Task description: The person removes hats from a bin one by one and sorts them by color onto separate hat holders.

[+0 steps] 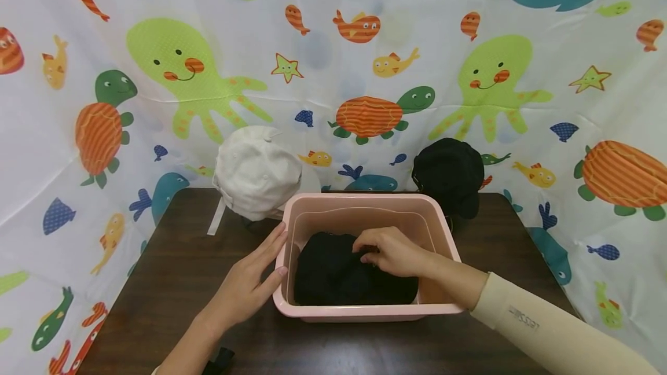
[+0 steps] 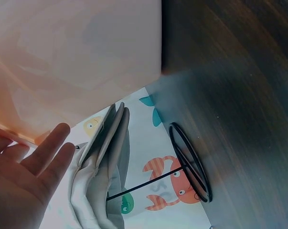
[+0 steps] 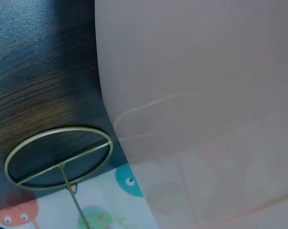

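Black cloth: the soft black cloth [image 1: 328, 271] lies on the bottom of the pink bin [image 1: 365, 310], under and to the left of my right hand [image 1: 391, 252].
My right hand: it reaches into the bin from the right, over the far right part of the cloth. My fingers are bent, with the thumb close to the pointer finger. I can't tell if they pinch the cloth or only hang by it.
My left hand: my left hand [image 1: 255, 279] is spread with nearly straight fingers, and its fingertips touch the left rim of the bin.
Which way the cloth goes: its long way runs left to right, same as the long sides of the bin. It lies low and a bit lumpy. I can't tell which end is the front.
White cap: the white cap [image 1: 257, 172] sits far left, past the bin, on a thin stand with a black ring foot [image 2: 183, 167].
Black cap: the black cap [image 1: 450, 172] is far right. A gold ring foot [image 3: 61, 165] stands on that side, beside the bin.
Tabletop: the dark brown tabletop [image 1: 172, 282] is under the bin.
Sheet: a white sheet [image 1: 552, 33] with sea animals hangs at the far side.
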Tool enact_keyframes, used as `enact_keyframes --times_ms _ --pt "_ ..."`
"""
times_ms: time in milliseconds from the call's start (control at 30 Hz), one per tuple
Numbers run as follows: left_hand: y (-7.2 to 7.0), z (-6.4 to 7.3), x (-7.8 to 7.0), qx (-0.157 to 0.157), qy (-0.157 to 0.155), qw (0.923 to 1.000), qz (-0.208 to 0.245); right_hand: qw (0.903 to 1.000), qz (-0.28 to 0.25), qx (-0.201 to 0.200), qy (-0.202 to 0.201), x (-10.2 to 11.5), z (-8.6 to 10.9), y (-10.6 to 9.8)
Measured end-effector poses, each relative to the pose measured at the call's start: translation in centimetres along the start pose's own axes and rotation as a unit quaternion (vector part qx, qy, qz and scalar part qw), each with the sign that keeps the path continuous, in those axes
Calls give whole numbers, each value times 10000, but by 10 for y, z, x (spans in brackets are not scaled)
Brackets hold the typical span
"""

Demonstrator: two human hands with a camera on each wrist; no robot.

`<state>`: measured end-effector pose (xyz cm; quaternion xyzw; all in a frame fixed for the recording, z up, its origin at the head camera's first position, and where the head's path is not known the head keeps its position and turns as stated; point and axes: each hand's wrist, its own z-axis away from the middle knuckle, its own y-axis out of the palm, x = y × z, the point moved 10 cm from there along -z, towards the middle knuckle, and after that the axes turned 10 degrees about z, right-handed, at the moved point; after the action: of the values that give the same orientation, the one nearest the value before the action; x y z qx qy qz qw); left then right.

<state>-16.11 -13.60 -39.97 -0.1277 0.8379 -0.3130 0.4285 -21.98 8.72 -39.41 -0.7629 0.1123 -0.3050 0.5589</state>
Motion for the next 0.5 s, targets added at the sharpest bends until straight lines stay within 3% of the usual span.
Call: enact_keyframes --times_ms 500 --pt "1 -1 2 41 2 10000 68 9979 -285 -582 91 -3 2 -23"
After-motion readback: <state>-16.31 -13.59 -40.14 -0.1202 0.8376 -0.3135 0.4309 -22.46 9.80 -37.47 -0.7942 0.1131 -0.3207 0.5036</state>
